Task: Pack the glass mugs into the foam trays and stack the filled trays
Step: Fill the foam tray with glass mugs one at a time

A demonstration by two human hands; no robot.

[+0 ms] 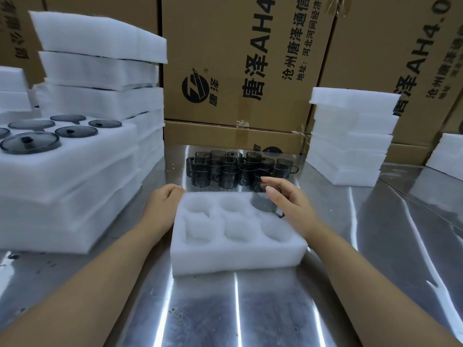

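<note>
A white foam tray (235,256) with six round pockets lies on the steel table in front of me. My right hand (290,204) holds a dark glass mug (261,201) by its rim over the tray's far right pocket. The other five pockets hold nothing. My left hand (162,204) grips the tray's far left corner with curled fingers. Behind the tray stands a cluster of several dark glass mugs (238,169).
On the left rises a stack of foam trays (70,186) whose top one holds dark glass lids. A taller foam stack (100,71) stands behind it. Empty foam pieces (350,136) are piled at the right. Cardboard boxes (238,58) line the back.
</note>
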